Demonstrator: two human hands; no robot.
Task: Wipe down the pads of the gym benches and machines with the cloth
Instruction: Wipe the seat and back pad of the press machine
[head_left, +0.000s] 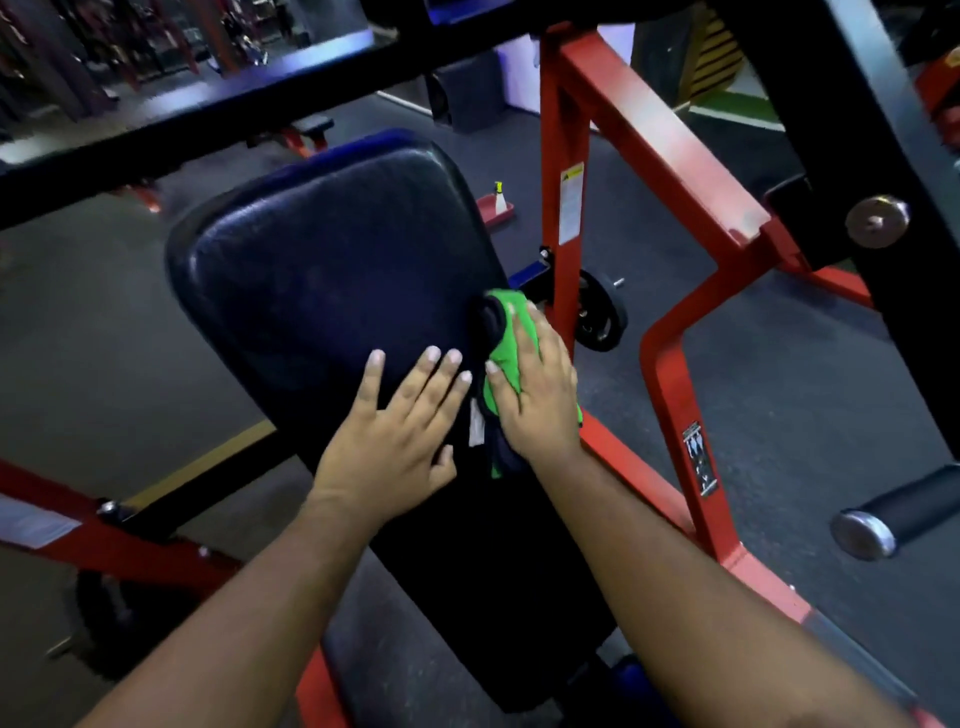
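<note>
A long, dark blue-black padded bench back with a shiny leather-like skin leans up and away from the person, and both bare hands are on its lower half. The left hand lies flat on the pad with its fingers straight and spread — it holds nothing and just rests there. Right beside it, almost touching its fingertips, the right hand presses flat on a bright green cloth with a dark edge. The fingers of that hand are straight over the cloth, not curled around it. The cloth sits at the right edge of the pad, bunched up past the fingertips, and a small white tag hangs from it between the two hands. The pad is held in a red painted metal frame with thick slanted bars on the right side and a low bar on the left. A wide black bar crosses above the pad. On the dark rubber floor behind the frame stands a small spray bottle with a yellow top — it is well apart from the hands. A black round weight plate hangs low on the frame, near the cloth.
</note>
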